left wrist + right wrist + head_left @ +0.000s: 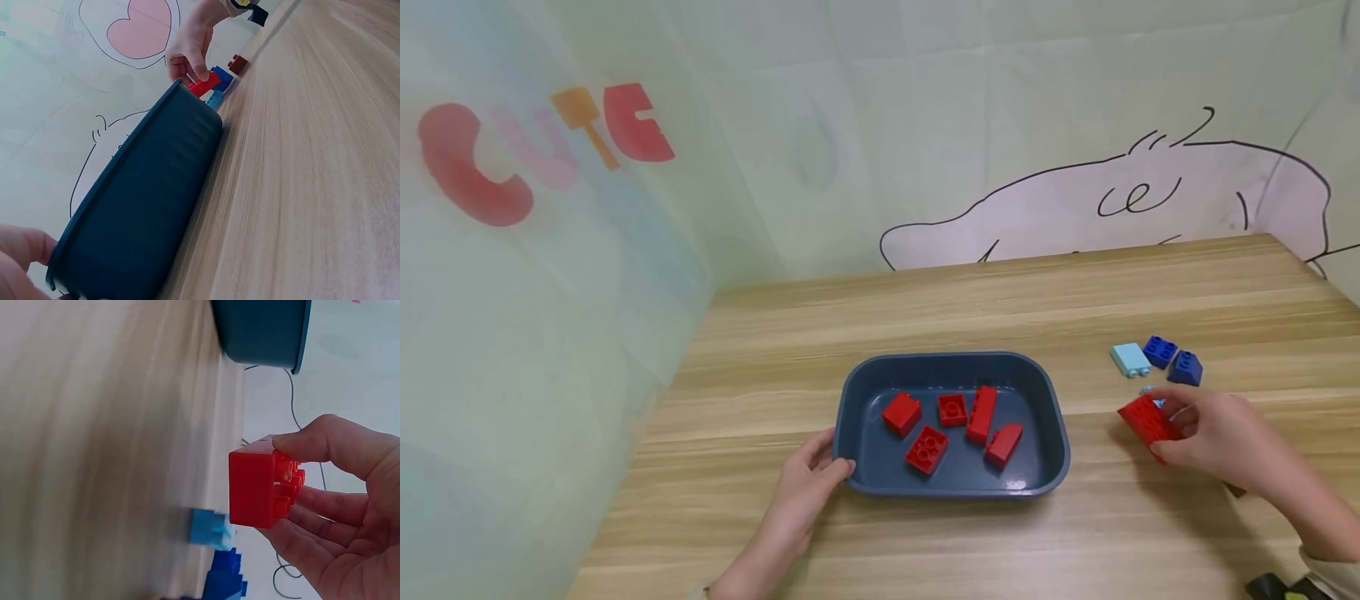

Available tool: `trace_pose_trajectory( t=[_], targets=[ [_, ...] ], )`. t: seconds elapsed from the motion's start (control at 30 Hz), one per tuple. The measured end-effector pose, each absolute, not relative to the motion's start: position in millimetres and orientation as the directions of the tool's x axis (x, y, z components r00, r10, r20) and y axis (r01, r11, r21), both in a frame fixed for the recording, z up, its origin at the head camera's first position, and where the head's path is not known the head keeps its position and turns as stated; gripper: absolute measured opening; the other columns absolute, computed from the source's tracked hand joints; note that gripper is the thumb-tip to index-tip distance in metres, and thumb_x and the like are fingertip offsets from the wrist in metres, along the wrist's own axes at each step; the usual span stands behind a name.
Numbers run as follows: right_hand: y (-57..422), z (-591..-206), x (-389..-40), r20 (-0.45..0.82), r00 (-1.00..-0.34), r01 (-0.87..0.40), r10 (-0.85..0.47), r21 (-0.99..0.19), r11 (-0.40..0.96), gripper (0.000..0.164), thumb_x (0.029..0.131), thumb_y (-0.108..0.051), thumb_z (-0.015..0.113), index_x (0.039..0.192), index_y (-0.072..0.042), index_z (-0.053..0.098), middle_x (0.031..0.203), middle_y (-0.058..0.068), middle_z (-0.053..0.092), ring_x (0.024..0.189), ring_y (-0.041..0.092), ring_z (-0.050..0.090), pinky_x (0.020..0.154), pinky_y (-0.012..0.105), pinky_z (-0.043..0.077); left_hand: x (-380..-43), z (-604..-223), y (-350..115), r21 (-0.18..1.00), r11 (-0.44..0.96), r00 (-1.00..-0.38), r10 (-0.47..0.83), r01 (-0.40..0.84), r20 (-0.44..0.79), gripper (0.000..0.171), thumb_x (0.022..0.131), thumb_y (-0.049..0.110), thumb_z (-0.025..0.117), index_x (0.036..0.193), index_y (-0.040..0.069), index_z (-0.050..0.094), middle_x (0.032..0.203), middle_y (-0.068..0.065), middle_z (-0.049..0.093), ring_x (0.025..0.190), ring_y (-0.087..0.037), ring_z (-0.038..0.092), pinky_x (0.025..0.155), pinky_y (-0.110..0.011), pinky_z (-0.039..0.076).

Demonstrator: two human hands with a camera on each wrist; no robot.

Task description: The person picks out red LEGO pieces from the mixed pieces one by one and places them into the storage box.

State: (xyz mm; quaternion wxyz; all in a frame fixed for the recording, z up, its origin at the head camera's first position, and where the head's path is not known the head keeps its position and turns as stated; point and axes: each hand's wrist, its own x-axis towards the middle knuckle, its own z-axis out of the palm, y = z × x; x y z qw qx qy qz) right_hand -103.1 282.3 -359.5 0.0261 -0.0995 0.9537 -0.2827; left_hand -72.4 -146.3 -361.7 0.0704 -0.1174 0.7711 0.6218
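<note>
My left hand grips the left end of a dark blue tray, its thumb over the rim. Inside the tray lie several red toy bricks, spread apart. To the tray's right, my right hand pinches another red brick between thumb and fingers. In the right wrist view that red brick is held above the table, its studs turned toward the palm. Just beyond this hand are a light blue brick and two dark blue bricks.
A second light blue brick is mostly hidden behind the right fingers. Under the right forearm, a brown brick shows only in part; the left wrist view shows the brown brick better. A printed curtain hangs behind the wooden table.
</note>
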Motion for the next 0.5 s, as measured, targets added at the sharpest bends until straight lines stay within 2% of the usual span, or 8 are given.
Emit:
trace_pose_trajectory(
  t=[0.5],
  targets=[
    [260, -330, -121, 0.007, -0.964, -0.225, -0.266, -0.552, 0.803, 0.056, 0.066, -0.013, 0.079, 0.115, 0.005, 0.057, 0.093, 0.012, 0.063, 0.083, 0.025, 0.058, 0.062, 0.031, 0.050, -72, -362, -146, 0.945, 0.186, -0.962, -0.090, -0.269, -0.256, 0.054, 0.079, 0.000, 0.055, 0.131, -0.009, 0.043, 0.122, -0.024, 0.053, 0.107, -0.028, 0.054, 0.088, -0.032, 0.048]
  ],
)
